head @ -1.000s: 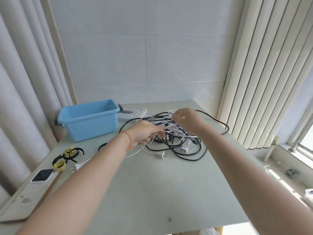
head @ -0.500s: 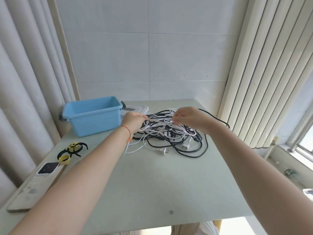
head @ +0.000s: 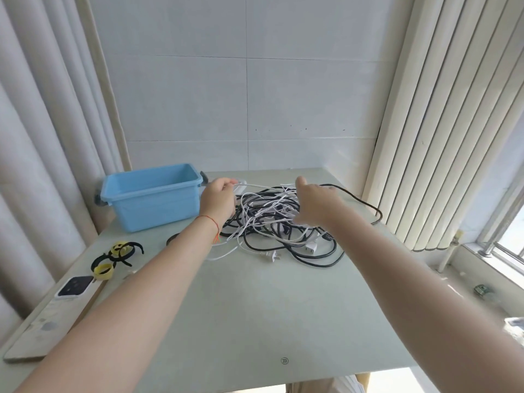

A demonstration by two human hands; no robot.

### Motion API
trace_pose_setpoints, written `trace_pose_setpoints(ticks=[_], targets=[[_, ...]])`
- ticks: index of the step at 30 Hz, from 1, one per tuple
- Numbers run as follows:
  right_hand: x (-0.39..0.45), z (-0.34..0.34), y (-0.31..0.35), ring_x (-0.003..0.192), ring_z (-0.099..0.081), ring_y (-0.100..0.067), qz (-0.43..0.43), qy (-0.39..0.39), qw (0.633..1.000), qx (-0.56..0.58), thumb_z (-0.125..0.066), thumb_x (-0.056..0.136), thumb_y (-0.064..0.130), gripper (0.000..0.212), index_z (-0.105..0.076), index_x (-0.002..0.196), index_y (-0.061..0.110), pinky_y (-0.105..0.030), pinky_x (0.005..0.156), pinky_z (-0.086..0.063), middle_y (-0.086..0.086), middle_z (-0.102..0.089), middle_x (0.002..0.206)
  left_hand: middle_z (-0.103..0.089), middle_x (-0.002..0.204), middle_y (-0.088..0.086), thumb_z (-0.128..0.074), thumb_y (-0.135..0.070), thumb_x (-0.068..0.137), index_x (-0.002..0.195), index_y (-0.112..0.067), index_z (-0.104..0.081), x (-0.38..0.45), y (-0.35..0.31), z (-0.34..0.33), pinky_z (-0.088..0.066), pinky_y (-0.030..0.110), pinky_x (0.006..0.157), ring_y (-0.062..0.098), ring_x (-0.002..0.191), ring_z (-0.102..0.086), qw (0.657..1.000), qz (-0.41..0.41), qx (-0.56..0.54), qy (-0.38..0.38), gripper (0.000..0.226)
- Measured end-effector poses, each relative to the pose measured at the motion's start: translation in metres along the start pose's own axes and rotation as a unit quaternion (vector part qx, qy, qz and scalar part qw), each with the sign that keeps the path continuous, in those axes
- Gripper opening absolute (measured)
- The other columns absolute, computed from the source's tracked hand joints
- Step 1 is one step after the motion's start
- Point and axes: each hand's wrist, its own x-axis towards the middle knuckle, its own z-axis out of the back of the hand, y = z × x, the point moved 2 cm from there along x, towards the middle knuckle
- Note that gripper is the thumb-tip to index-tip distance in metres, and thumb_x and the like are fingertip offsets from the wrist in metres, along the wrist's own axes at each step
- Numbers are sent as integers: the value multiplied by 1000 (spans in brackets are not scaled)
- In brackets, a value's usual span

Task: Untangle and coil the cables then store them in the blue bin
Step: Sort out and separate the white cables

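Tangled black and white cables (head: 280, 225) piled mid-table, right of the blue bin (head: 154, 195), which sits at the back left. Left hand (head: 218, 198) pinches a white strand at the pile's left edge; right hand (head: 314, 204) is over the pile, fingers loosely spread, gripping nothing I can see. Pale green table (head: 255, 307), tiled wall behind, curtains left, vertical blinds right. Velcro ties (head: 116, 255) and phone (head: 74, 287) near the left edge. Versus 0.5 s ago: left hand has moved up and left, right hand has let go.
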Motion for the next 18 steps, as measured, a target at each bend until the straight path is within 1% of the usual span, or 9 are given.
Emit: trace_pose_setpoints(ticks=[2, 3, 5, 7, 9, 11, 13, 15, 18], targets=[[6, -7, 12, 101, -60, -30, 7, -28, 999, 22, -68, 82, 42, 50, -41, 113, 13, -42, 86, -39, -5, -57, 99, -60, 66, 7, -37, -10, 102, 116, -11, -62, -5, -7, -1, -32, 21, 41, 13, 41, -49, 996, 19, -69, 51, 28], [9, -13, 14, 104, -59, -30, 6, -24, 1000, 12, -65, 84, 45, 45, -48, 112, 15, -42, 90, -39, -6, -58, 106, -62, 68, 7, -37, -10, 103, 117, -11, -60, -7, -10, 0, -30, 20, 38, 13, 40, -52, 993, 23, -97, 71, 27], [15, -22, 12, 103, -61, -30, -8, -15, 1000, 19, -55, 91, 31, 17, -58, 97, 16, -35, 82, -41, -7, -62, 107, -65, 71, 7, -36, -10, 105, 117, -11, -59, -7, -14, 8, -30, 18, 36, 11, 41, -56, 986, 17, -155, 58, 26], [20, -27, 1, 89, -62, -31, -45, -1, 997, 62, -51, 91, 18, 15, -59, 82, 10, -29, 68, -41, -7, -62, 89, -64, 70, 7, -35, -9, 104, 114, -13, -58, -1, -12, 22, -32, 17, 36, 9, 38, -55, 978, 12, -202, -40, 25], [24, -23, -11, 74, -59, -29, -66, 16, 990, 120, -55, 86, 17, 20, -59, 69, 8, -25, 57, -40, -4, -55, 67, -63, 68, 5, -34, -10, 102, 114, -13, -59, 8, -6, 35, -35, 19, 40, 9, 37, -54, 965, 28, -207, -161, 27], [27, -8, -15, 67, -56, -27, -68, -4, 983, 168, -60, 86, 20, 21, -65, 70, 8, -23, 51, -37, -6, -55, 61, -67, 77, 6, -35, -10, 100, 118, -12, -60, 18, 0, 39, -41, 23, 51, 13, 50, -61, 967, 45, -165, -190, 30], [28, 13, -13, 62, -53, -22, -45, -25, 974, 219, -59, 92, 29, 27, -72, 76, 12, -25, 53, -38, -9, -61, 64, -67, 108, 10, -44, -7, 93, 123, -17, -62, 23, -1, 31, -49, 28, 78, 25, 93, -66, 993, 39, 6, -111, 36], [29, 31, -6, 55, -52, -17, -12, -26, 968, 251, -55, 97, 37, 33, -75, 78, 19, -24, 53, -39, -5, -60, 60, -58, 130, 9, -52, -8, 85, 124, -24, -64, 19, -10, 16, -42, 34, 102, 29, 122, -52, 983, -10, 181, -27, 44], [28, 46, 3, 54, -57, -15, 8, -23, 942, 334, -51, 100, 33, 36, -71, 74, 17, -21, 50, -43, -2, -62, 60, -55, 132, 0, -62, -9, 85, 129, -23, -58, 0, -41, -10, -38, 26, 100, 13, 124, -50, 979, -124, 118, 111, 47]])
